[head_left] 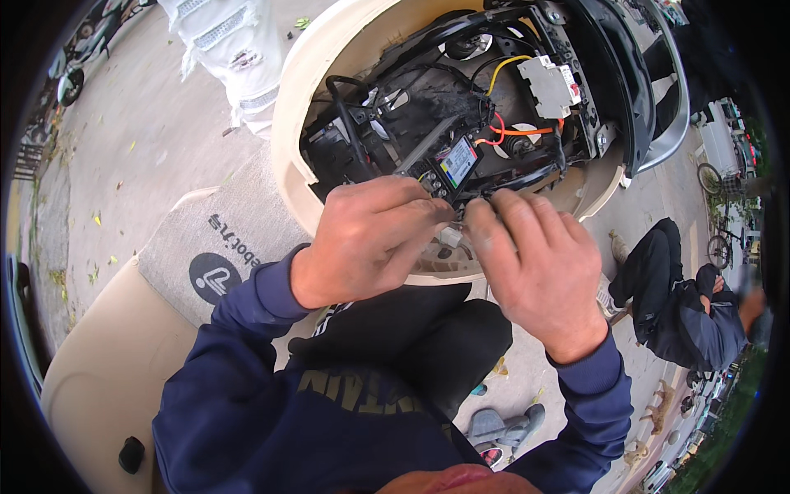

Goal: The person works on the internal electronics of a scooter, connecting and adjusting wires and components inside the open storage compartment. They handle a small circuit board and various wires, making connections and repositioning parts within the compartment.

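Fingers [496, 237] of left hand [370, 239], right hand [539, 272] curled, grip unclear, at cream shell [288, 136]; concrete ground [132, 173], parked two-wheeler [92, 39] beyond.

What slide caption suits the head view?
Left hand and right hand close together beside a black module inside an open cream shell.

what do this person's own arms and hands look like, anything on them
The left sleeve and right sleeve are long and navy blue, ending in snug cuffs of the same colour. The left hand and right hand are bare, with no gloves, rings or watch showing. The right fingers look a bit dusty.
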Motion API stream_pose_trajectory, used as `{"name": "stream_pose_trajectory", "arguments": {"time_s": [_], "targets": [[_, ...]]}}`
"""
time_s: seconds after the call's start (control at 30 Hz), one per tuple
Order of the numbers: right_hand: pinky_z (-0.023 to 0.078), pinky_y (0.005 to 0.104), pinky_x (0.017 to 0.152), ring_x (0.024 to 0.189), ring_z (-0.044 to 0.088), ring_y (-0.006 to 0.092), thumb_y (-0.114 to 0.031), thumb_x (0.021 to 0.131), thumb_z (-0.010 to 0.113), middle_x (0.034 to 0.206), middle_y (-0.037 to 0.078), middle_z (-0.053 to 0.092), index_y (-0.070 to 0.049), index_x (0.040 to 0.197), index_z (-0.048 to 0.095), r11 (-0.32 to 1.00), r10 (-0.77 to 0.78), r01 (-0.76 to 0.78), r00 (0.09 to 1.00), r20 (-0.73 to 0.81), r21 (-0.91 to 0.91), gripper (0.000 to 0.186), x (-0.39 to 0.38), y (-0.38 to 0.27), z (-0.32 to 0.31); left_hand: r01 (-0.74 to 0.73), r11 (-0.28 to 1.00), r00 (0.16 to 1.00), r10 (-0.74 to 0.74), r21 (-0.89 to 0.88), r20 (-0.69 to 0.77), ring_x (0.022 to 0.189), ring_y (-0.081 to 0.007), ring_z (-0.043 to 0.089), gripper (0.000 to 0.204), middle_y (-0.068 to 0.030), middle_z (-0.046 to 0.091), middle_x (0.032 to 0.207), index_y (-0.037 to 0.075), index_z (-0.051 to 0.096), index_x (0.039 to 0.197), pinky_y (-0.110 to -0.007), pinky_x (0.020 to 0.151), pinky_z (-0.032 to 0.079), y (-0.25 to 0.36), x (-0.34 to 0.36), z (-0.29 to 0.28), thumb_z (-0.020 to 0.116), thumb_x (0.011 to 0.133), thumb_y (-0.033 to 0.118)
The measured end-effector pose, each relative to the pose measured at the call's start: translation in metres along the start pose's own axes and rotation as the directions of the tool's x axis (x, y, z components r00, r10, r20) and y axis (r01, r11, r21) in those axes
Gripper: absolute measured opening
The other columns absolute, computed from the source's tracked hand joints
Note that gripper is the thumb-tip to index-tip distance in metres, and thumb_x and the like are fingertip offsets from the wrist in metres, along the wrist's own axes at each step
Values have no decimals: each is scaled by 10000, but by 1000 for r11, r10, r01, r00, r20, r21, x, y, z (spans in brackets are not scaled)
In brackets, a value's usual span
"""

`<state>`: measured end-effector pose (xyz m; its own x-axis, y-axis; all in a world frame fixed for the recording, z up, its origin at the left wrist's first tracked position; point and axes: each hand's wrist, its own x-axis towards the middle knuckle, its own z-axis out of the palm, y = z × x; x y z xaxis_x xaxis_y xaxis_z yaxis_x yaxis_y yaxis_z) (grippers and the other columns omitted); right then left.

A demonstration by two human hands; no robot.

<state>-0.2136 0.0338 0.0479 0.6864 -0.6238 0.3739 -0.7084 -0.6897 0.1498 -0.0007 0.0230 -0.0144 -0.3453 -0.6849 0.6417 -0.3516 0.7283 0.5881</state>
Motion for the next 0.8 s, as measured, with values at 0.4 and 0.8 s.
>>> {"name": "stream_pose_trajectory", "arguments": {"time_s": [0.4,0.8], "targets": [[539,418,694,775,698,387,-168,982,661,878,206,705,20,1050,624,435,528,-555,795,298,709,204,-2,4,21,210,977,968,-201,-47,149,673,-278,652,92,-143,648,781,-16,738,957,-345,610,501,-6,13,-17,704,877,12],[516,381,630,749,683,243,-38,763,822,919,113,693,-6,1041,652,487,530,-391,843,91,781,328,7,-27,6,396,908,907,-363,-138,215,682,-114,612,216,-89,706,785,-73,721,972,-283,631,492,-12,40,-19,709,920,137]]}}
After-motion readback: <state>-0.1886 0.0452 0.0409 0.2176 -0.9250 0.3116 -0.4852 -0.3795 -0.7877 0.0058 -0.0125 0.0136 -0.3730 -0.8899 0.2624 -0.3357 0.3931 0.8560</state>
